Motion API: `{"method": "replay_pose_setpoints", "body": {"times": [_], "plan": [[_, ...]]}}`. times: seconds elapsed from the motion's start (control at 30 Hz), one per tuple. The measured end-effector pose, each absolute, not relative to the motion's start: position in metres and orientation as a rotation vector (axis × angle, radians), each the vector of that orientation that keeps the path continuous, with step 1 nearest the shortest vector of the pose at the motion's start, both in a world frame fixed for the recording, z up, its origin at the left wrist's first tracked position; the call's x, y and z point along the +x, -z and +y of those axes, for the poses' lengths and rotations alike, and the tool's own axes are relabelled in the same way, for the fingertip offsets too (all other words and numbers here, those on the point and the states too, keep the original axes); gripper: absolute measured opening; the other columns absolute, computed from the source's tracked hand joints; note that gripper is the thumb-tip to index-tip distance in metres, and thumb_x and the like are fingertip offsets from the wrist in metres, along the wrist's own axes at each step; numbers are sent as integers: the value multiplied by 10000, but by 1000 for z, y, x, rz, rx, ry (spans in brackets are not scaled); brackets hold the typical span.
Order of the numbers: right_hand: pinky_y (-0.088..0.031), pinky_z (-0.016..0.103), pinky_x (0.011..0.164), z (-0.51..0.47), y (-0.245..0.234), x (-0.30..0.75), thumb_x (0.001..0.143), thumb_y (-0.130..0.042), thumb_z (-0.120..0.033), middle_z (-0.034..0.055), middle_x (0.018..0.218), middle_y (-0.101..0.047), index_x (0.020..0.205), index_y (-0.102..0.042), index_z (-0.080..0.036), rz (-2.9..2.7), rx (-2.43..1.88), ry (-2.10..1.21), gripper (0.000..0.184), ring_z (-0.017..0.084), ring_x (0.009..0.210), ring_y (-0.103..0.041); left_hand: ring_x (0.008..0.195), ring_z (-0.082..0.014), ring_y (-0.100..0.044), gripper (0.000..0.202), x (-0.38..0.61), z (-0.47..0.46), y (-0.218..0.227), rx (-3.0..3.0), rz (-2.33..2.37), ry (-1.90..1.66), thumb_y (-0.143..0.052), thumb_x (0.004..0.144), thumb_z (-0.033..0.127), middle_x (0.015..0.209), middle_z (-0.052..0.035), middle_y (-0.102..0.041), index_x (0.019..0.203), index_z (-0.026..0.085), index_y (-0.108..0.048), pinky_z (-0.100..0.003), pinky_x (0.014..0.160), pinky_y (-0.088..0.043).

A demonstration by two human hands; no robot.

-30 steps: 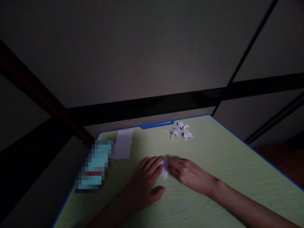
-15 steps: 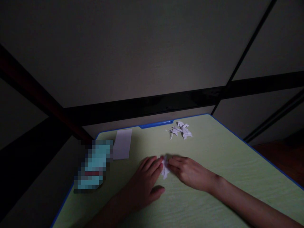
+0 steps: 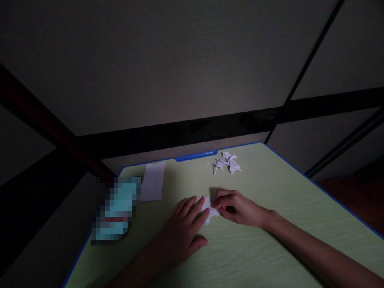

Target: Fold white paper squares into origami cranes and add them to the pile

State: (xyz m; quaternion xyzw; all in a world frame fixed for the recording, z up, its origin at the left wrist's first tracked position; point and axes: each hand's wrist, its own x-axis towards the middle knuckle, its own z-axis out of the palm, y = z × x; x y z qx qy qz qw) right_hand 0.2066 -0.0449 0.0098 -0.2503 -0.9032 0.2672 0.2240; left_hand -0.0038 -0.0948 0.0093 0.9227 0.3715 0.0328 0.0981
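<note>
Two hands [image 3: 183,226] [image 3: 240,208], one folded paper [image 3: 210,211] — one sheet [image 3: 153,181]

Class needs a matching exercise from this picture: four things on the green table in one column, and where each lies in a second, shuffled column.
Things
1 flat white sheet
2 heap of folded paper shapes
3 small paper piece
4 blue tab

Places
A far edge of the table, in the middle
B between left hand and right hand
C far end, right of the tab
D far end, left of the tab

Pairs: 1-D, 2-C, 3-B, 4-A
</note>
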Motion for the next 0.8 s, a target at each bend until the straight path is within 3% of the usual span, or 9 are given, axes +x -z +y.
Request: {"method": "replay_pose_setpoints", "body": {"times": [0.8], "plan": [[-419, 228, 641, -42, -17, 209, 705, -432, -6, 52, 808, -487, 832, -603, -110, -2640, -513, -768, 237, 116, 722, -483, 1265, -259, -136, 610, 0, -97, -9, 2735, 1115, -88, -502, 775, 323, 1398, -81, -188, 1304, 201, -222, -435, 1012, -214]]}}
